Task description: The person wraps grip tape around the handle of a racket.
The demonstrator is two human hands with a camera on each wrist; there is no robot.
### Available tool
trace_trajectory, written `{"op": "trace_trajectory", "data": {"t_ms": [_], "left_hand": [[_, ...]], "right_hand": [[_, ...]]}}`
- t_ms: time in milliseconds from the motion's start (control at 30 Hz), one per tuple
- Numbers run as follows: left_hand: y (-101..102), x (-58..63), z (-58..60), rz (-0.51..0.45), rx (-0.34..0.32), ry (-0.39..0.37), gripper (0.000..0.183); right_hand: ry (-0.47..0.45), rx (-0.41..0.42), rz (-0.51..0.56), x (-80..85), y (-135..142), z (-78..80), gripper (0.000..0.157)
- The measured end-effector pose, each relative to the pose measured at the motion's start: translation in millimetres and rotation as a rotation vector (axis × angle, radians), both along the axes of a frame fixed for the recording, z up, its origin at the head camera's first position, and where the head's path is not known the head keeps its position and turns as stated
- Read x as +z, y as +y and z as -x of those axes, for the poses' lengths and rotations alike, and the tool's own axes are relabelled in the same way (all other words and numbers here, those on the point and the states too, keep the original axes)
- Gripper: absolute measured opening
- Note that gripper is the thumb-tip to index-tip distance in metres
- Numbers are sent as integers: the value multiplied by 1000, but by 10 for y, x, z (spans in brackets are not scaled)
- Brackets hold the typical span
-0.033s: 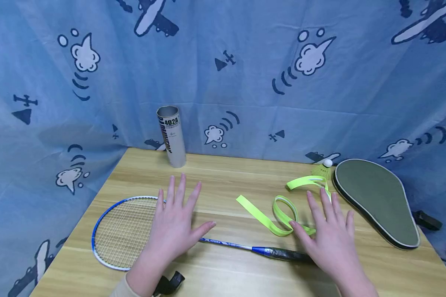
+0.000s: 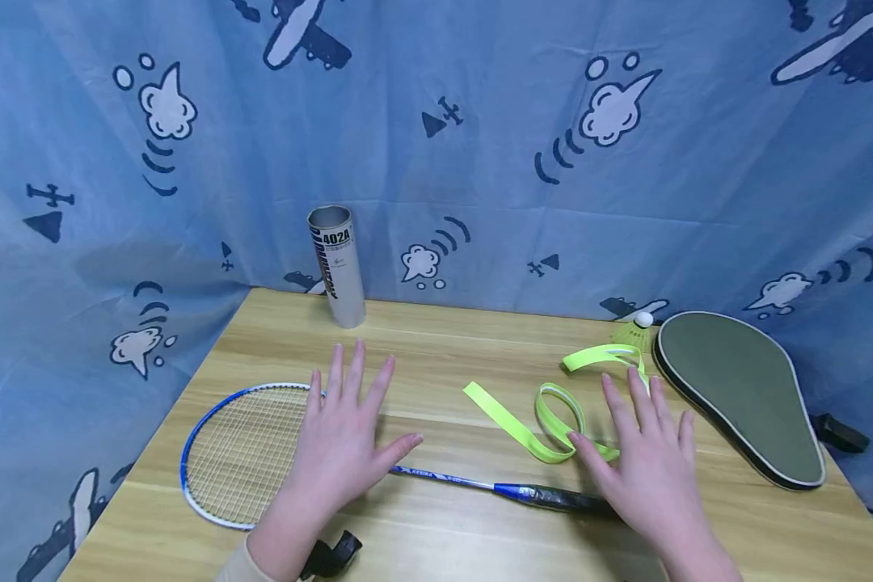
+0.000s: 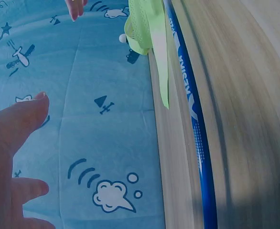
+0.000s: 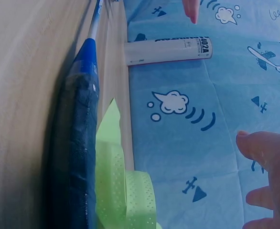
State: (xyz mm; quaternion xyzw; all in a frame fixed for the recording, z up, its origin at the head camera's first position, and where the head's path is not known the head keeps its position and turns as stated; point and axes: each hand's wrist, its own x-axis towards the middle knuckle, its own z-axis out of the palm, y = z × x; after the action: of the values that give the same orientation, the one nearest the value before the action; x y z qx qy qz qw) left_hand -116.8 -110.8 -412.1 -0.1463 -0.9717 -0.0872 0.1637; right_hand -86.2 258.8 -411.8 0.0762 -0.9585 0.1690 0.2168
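Note:
Fingers spread, my left hand [image 2: 345, 440] hovers over the near side of a blue and white badminton racket [image 2: 243, 465], hiding part of its head and the start of its shaft. The blue shaft [image 3: 188, 90] runs past in the left wrist view. My right hand [image 2: 647, 469], also spread and holding nothing, covers the end of the black racket handle [image 2: 553, 497]. A loose yellow-green perforated strip of grip tape [image 2: 505, 422] curls on the table beyond the handle; my right thumb and fingers overlap it in the head view.
A shuttlecock tube [image 2: 342, 271] stands upright at the back left. A yellow shuttlecock [image 2: 631, 333] sits at the back right beside an olive racket-shaped case [image 2: 735, 396]. A black strap-like item [image 2: 331, 556] lies by my left wrist. Blue patterned cloth [image 2: 480, 202] hangs behind the wooden table.

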Motion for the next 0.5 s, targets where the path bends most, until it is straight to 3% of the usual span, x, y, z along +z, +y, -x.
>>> {"op": "trace_trajectory", "data": {"t_ms": [267,400,500], "left_hand": [[-35,-21,12,-5,-12,-2,97],[-18,-11,26,-7,-46,28,86],[28,-12,8,-9,-78,14,71]], "right_hand": [[43,44,58,32,-51,28,72],[78,109,49,67,-145,128,49],[-14,163,14,98,-265,228,33]]}}
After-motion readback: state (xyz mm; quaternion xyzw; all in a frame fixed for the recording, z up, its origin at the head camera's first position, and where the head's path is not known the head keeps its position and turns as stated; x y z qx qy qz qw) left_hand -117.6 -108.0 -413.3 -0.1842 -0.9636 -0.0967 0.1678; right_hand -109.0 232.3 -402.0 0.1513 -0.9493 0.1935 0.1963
